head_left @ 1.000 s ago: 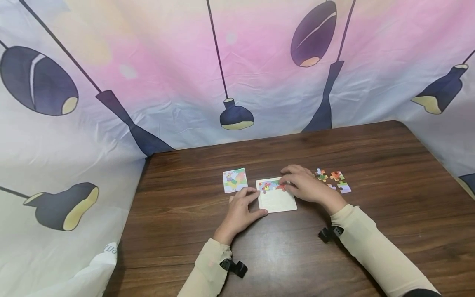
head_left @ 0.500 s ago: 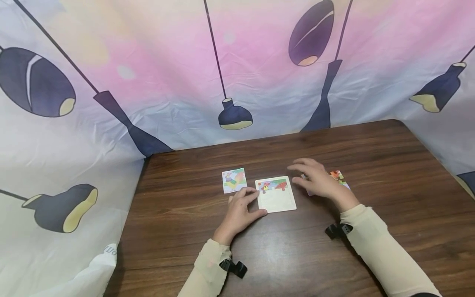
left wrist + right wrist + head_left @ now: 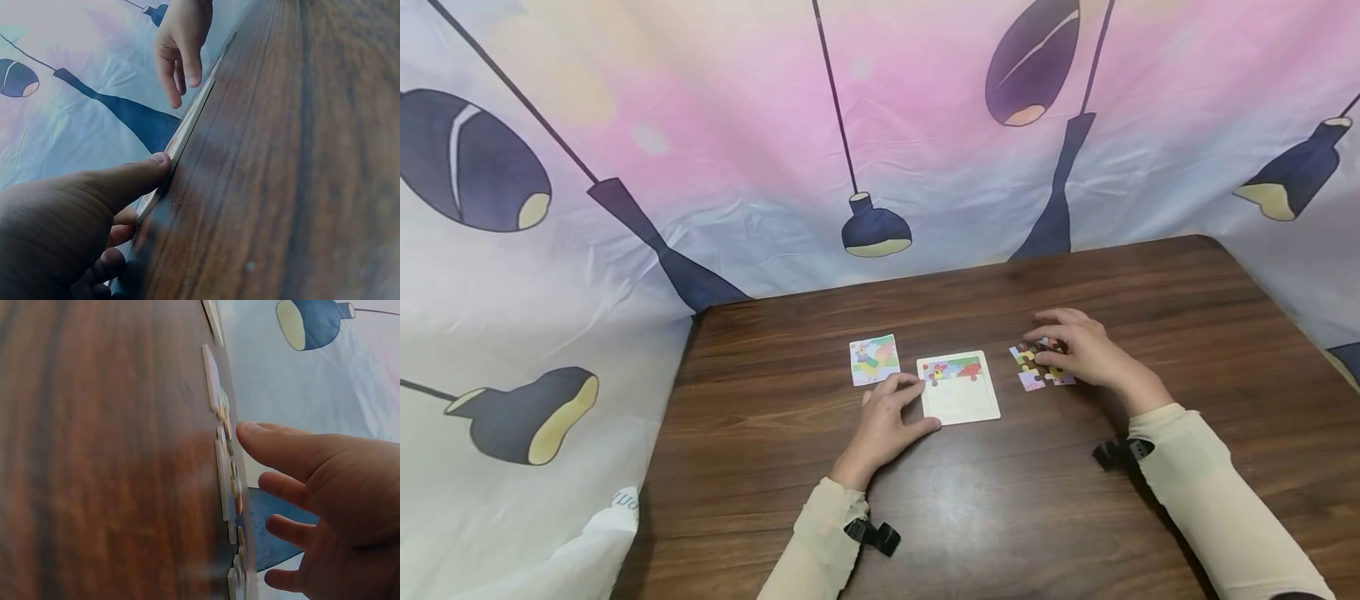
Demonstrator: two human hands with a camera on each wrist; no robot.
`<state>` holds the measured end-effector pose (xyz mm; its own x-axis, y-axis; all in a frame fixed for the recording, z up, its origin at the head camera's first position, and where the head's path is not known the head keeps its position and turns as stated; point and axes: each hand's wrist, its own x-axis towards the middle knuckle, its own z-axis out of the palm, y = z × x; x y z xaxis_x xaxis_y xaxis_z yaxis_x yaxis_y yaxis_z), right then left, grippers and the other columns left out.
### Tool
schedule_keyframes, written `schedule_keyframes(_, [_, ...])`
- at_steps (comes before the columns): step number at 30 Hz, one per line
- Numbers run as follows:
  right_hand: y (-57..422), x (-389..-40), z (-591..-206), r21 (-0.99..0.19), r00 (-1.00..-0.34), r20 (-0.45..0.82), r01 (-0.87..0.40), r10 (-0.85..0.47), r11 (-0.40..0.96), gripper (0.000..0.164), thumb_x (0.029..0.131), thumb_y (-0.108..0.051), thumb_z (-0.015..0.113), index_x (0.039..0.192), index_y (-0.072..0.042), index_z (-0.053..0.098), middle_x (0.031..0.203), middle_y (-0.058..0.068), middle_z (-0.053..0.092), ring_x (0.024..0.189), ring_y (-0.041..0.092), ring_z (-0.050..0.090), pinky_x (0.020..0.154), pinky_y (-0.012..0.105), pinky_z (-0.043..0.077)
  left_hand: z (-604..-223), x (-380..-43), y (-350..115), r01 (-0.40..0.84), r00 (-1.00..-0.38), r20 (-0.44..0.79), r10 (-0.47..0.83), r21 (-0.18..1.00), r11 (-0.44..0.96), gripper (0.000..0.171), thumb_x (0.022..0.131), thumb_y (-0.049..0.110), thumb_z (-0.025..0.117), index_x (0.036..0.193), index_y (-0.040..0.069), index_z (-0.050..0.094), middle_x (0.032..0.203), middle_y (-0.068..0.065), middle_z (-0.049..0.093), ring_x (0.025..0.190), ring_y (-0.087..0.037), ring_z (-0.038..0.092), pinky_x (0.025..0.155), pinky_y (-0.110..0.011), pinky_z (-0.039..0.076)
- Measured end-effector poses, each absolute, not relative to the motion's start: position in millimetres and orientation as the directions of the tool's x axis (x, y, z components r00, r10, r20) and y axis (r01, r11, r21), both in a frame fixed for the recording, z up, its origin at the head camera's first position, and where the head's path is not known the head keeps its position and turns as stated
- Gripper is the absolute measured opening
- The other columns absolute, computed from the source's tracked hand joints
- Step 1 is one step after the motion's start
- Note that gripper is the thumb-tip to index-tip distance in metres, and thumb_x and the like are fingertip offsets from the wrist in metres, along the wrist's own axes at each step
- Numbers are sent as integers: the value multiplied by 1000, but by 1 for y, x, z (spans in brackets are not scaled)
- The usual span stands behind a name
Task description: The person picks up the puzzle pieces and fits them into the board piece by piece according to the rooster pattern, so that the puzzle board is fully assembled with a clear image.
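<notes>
My left hand holds the white puzzle board by its near left corner, thumb at the front edge and fingers at the left side. In the left wrist view the thumb presses on the board's edge. A row of picture pieces fills the top of the board; its lower part is bare white. My right hand hovers over the loose puzzle pieces to the right, fingers apart, partly hiding them. The right wrist view shows those pieces lying on the table, with the fingertips just above.
A small square picture card of a cartoon bird lies left of the board, behind my left hand. The dark wooden table backs onto a printed cloth. A black wrist strap camera sits on each sleeve.
My right hand has left the top row of the board and moved right, over the loose pieces. My left hand has stayed on the board's corner.
</notes>
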<state>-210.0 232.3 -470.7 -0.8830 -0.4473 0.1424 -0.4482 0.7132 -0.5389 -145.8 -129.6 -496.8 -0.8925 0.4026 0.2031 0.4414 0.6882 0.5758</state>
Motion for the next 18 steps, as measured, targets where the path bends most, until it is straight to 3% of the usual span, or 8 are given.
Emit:
schedule_keyframes(6, [234,-216,-470,-510,-884,64,-429,-464,746,34,97,-17,78,131,-11,76,156,27,47,146,55,29,107,81,17,-496,-146,-129,434,-896,200,397,587,683,63,88,33,88,139,2,68,136,-10,62,125,-30,59,90,-47,37])
schedule_keyframes(18, [220,-218,-471,-505,-897,76,-411,-435,759,27,99,-18,76,124,-7,77,154,29,48,146,54,30,108,80,17,-499,-146,-129,438,-894,207,397,584,684,63,88,34,88,139,2,69,136,-9,62,125,-29,59,90,-46,37])
